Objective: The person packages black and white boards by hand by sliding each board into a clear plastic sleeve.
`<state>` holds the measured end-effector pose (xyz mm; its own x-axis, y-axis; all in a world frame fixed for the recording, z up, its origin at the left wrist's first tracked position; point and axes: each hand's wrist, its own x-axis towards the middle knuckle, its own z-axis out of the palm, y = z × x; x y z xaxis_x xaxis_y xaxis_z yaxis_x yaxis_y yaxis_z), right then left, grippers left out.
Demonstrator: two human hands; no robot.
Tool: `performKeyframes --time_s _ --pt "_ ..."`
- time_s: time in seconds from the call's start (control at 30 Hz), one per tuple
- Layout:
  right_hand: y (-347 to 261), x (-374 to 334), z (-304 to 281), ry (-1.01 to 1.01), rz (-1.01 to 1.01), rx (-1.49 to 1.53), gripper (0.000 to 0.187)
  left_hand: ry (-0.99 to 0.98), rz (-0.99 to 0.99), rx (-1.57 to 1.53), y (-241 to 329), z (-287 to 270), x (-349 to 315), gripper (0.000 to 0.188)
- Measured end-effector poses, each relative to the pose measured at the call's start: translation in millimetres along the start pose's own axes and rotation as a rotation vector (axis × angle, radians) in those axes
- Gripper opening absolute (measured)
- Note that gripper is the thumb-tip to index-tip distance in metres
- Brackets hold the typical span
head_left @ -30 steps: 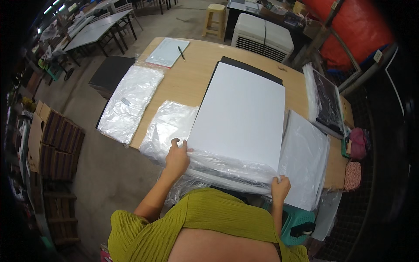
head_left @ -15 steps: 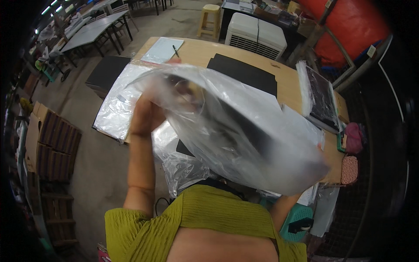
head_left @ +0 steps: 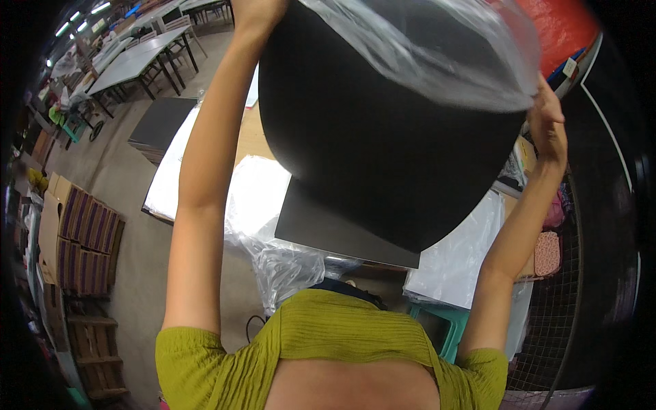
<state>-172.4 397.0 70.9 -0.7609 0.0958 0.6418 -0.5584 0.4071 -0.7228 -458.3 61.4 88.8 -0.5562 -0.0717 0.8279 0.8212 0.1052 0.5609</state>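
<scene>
A large black sheet (head_left: 383, 130) is raised and bowed above the table. Over its upper part lies a clear plastic bag (head_left: 437, 61), its edge stretched between my two hands. My left hand (head_left: 261, 9) is at the top edge of the view, by the sheet's upper left corner; its fingers are mostly cut off, but it appears closed on the bag. On the right, my right hand (head_left: 549, 119) is closed at the bag's edge, beside the sheet's right side. Beneath, another black sheet (head_left: 342, 229) rests flat near the table's front edge, partly hidden by the raised one.
Clear plastic bags (head_left: 256, 195) lie on the table left of the black sheets, with crumpled plastic (head_left: 290, 270) hanging over the front edge. White plastic-covered sheets (head_left: 461, 253) are at right, above a green stool (head_left: 444, 324). A dark stack (head_left: 160, 126) and cardboard (head_left: 85, 229) stand left.
Both hands have moved up and away from my body, with the bag lifted toward the top of the view. A black sheet now shows raised beneath the bag.
</scene>
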Motion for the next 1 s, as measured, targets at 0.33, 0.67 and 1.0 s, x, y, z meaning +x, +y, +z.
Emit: performKeyframes --time_s 0.33,0.67,1.0 --pt "128.5 43.7 16.1 0.22 0.325 -0.63 0.034 -0.265 -0.258 0.349 -107.6 58.4 21.5 0.048" --pt "182.3 -239.4 152.5 0.227 0.67 -0.686 0.058 -0.799 -0.352 0.42 -169.0 -111.8 -311.5 0.065" --pt "34.8 -344.9 228.8 0.56 1.142 -0.351 0.056 -1.057 -1.016 0.216 -45.1 -236.6 -350.1 0.074"
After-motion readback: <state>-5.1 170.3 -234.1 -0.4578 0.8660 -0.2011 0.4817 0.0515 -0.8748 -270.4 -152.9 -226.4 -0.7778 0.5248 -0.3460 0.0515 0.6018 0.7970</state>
